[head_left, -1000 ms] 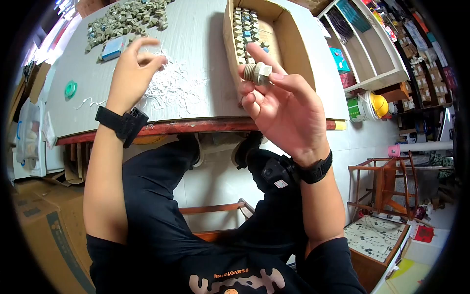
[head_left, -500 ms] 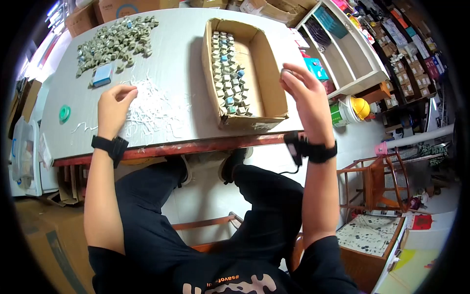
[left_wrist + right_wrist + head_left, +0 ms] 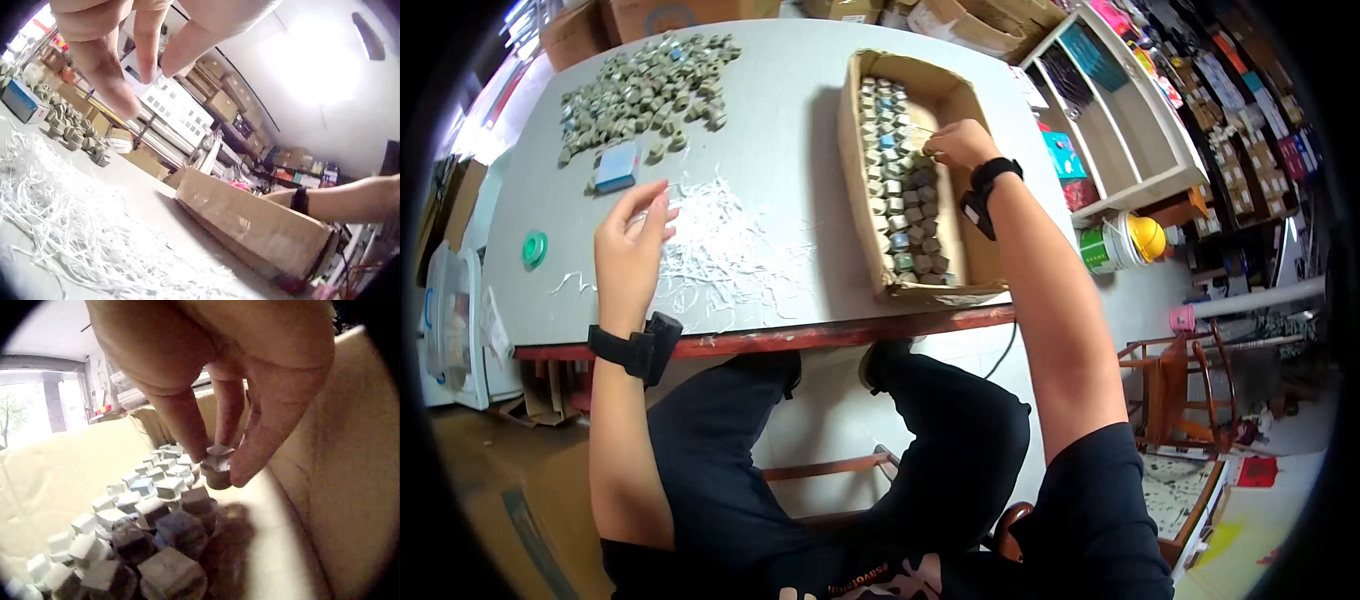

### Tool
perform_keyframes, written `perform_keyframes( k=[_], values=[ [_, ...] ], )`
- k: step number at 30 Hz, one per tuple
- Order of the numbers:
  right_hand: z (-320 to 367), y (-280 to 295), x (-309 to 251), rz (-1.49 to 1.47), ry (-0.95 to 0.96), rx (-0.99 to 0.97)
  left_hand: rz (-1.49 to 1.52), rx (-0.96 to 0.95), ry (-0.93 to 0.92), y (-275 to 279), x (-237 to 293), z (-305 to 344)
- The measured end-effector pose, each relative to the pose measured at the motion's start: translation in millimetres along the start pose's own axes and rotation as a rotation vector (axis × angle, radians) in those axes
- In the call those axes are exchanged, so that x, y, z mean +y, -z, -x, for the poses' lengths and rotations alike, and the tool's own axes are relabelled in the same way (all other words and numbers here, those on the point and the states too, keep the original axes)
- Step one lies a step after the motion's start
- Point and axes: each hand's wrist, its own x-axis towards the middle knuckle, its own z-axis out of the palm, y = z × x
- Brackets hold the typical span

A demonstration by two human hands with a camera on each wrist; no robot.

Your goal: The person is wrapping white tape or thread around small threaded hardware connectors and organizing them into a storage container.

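Note:
My right hand point(image 3: 965, 145) is inside the cardboard box point(image 3: 856, 190), near its right side. In the right wrist view, thumb and fingers pinch a threaded pipe plug point(image 3: 217, 467) by its angular head, beside the end of a packed row. Rows of similar plugs point(image 3: 169, 487), heads up, fill the left part of the box; a few heads are blue. My left hand point(image 3: 626, 255) hovers over the table's near left, fingers loosely bent and holding nothing visible. Beside it lies a tangled heap of thin white strips point(image 3: 720, 245).
A large pile of loose plugs point(image 3: 650, 95) covers the back left of the table, with a small blue and white box point(image 3: 616, 167) in front. A green ring-shaped spool point(image 3: 534, 249) lies at the left. White shelving point(image 3: 1140, 130) stands beyond the right edge.
My right hand held the plug up over the near end of the box, swung right, then reached down into the box with it. The left hand drew back slightly, staying by the white strips.

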Motion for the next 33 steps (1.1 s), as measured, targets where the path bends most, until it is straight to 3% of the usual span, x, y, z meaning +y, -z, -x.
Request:
perform_keyframes(
  k=[1,2,4,7,9,10,11,14,15,19,21,23,24,28,31,32,33],
  values=[
    [9,7,-8,0.222,0.203,0.008,0.127,-0.031,0.11,4,3,0],
    [7,8,-20,-0.004,0.054,-0.018,0.088,-0.035,0.163,11,-2,0],
    [3,4,-37,-0.486,-0.246,0.036,0.105,-0.033,0.065,14,-3,0],
    [4,5,-53,-0.732,-0.484,0.15,0.052,0.019,0.026,19,-5,1],
    [4,7,-53,-0.677,-0.494,0.182,0.072,0.065,0.013,23,-9,2],
    [4,3,-48,-0.549,-0.392,0.195,0.042,0.081,0.023,27,-10,4],
    [3,-4,-44,-0.779,-0.47,0.161,0.039,0.104,0.026,30,-12,6],
    [12,8,-59,-1.059,-0.573,0.13,0.041,0.158,0.026,36,-19,12],
    [7,-14,-37,-1.16,-0.489,0.17,0.049,0.166,0.02,37,-20,13],
    [11,6,-52,-0.941,-0.586,0.08,0.105,0.162,-0.028,35,-30,10],
    [9,3,-41,-0.826,-0.533,0.174,0.223,0.117,0.013,30,-30,2],
    [21,29,-54,-0.568,-0.377,0.435,0.269,0.047,0.066,31,-23,-7],
    [31,48,-72,-0.785,-0.473,0.527,0.145,0.051,0.005,36,-18,-17],
    [112,143,-205,-1.393,-0.348,0.733,-0.304,-0.089,0.08,52,-7,-67],
    [150,132,-264,-1.227,-0.083,0.608,-0.167,0.098,-0.244,28,-33,-104],
    [157,124,-287,-1.086,-0.043,0.526,-0.248,-0.081,-0.023,26,-7,-104],
    [166,128,-312,-1.023,-0.044,0.462,-0.414,-0.071,-0.083,19,-6,-111]
  ],
)
